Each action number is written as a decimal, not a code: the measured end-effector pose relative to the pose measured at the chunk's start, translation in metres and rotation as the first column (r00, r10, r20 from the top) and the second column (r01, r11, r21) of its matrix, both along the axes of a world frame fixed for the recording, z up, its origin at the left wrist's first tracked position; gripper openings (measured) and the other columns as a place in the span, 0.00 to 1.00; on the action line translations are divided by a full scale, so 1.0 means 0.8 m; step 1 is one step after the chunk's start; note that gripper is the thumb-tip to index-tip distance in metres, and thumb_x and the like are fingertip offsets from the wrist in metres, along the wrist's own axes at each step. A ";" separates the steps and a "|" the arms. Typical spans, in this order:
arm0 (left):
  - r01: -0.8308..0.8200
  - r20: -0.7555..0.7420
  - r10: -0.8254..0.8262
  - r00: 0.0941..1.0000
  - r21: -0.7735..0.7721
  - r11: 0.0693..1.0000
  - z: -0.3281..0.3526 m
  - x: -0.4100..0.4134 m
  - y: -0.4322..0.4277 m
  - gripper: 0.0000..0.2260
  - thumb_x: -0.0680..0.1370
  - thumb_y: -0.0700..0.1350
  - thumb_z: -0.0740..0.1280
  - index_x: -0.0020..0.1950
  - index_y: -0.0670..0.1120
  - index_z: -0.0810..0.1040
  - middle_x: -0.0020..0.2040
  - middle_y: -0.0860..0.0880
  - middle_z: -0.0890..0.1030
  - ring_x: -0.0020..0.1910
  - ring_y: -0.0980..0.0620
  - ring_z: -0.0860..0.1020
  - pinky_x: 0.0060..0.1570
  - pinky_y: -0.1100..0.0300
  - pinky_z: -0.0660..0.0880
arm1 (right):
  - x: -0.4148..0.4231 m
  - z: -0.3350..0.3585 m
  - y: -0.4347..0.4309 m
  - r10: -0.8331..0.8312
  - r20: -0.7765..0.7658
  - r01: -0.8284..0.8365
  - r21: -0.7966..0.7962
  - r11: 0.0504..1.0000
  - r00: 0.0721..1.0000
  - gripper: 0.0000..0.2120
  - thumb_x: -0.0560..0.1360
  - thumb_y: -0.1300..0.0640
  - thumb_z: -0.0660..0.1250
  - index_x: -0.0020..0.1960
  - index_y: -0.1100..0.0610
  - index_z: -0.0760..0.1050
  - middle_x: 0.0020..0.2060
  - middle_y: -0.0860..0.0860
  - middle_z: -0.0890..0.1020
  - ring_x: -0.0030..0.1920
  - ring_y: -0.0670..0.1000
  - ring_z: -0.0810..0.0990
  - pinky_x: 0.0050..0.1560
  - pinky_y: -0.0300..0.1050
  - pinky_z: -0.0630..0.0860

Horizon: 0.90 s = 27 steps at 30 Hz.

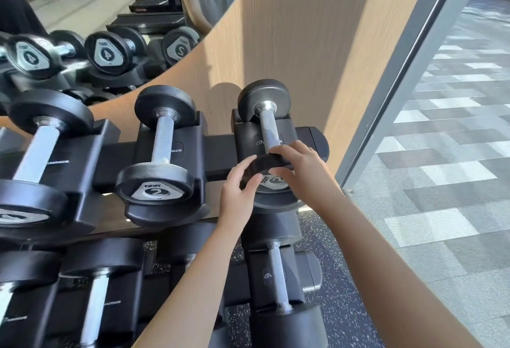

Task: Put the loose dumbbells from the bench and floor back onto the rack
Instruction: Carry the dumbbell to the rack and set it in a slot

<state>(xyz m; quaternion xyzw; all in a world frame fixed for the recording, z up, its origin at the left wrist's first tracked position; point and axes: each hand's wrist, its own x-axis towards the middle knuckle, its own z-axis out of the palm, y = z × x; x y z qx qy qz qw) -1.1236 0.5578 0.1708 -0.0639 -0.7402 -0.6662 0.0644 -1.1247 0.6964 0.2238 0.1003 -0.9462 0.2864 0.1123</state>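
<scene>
**Both hands on the near head of the right-end dumbbell, seated in the top row**

The right-end dumbbell (269, 129) lies in the rightmost cradle (303, 137) of the rack (218, 154), on its top tier. Its knurled handle runs from near to far, and the far head sits close against the wood-panelled wall (303, 43). The near head, whose end plate shows a "2", is held from both sides. The left hand (240, 190) curls its fingers round the left rim. The right hand (300, 171) drapes its fingers over the top of the rim, with the thumb lying across the end plate. Both hands are clamped on that head, and the two forearms reach in from the near edge.

Just left, in the next cradle, a second dumbbell marked "2" (158, 151) lies the same way and is not touched. Farther left is a larger dumbbell (36, 154), partly cut off by the edge of the view. On the lower tier, directly below the hands, another dumbbell (277, 276) rests in its cradle above the speckled floor (331, 278).

A curved mirror (124, 2) at the far left reflects more racked dumbbells and a person's grey shirt. On the right, a window frame (400, 71) borders the paved ground (441, 182) outside.
</scene>
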 end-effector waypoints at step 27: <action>0.059 -0.087 -0.079 0.993 -0.206 0.977 0.015 0.001 0.000 0.19 0.78 0.39 0.61 0.65 0.57 0.68 0.57 0.54 0.73 0.54 0.70 0.71 0.56 0.79 0.62 | 0.009 -0.028 0.032 -0.066 0.063 0.085 -0.396 0.914 0.996 0.17 0.72 0.58 0.69 0.61 0.55 0.74 0.50 0.56 0.77 0.48 0.54 0.76 0.55 0.49 0.73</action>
